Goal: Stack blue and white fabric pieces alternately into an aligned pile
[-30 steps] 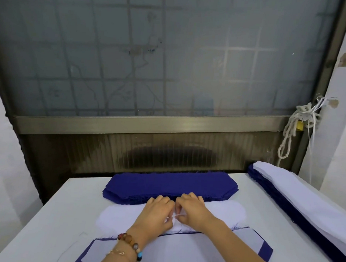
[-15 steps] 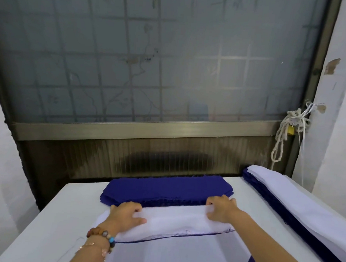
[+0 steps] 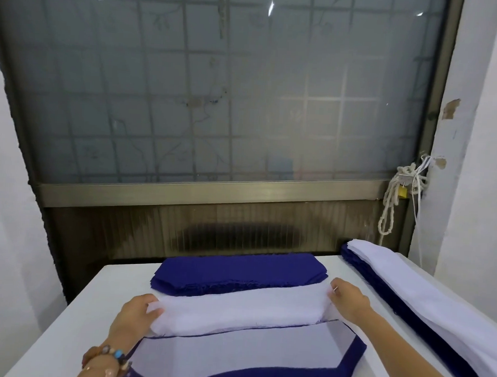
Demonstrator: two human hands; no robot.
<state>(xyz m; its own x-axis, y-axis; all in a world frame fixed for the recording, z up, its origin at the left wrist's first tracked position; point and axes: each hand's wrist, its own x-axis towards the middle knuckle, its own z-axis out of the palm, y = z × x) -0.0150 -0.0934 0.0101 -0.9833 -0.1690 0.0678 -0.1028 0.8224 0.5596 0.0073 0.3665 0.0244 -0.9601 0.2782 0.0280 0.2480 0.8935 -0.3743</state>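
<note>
Spread wide now, where a second ago they met at the middle, the two hands sit at opposite ends of the white fabric piece (image 3: 241, 306), which lies stretched crosswise on the white bench (image 3: 71, 308). Along the bench's right side runs a long pile (image 3: 426, 287) of white layers over blue ones, its near end cut off by the lower right corner of the picture. Nearest the person lies the aligned pile (image 3: 247, 358), a white piece on top with a blue border showing along its right and near sides; its near edge and left corner are lost at the bottom of the picture and behind the left wrist. At the far side rests the blue fabric pile (image 3: 237, 270), its frayed near edge just beside the white fabric piece. That piece overlaps the far edge of the aligned pile and hides it. The left hand (image 3: 137, 315) grips the left end, fingers curled at the cloth's edge and partly covered by it. The right hand (image 3: 348, 301) pinches the right end, back of the hand up, fingertips hard to make out against the white. A beaded bracelet (image 3: 109, 354) circles the left wrist.
</note>
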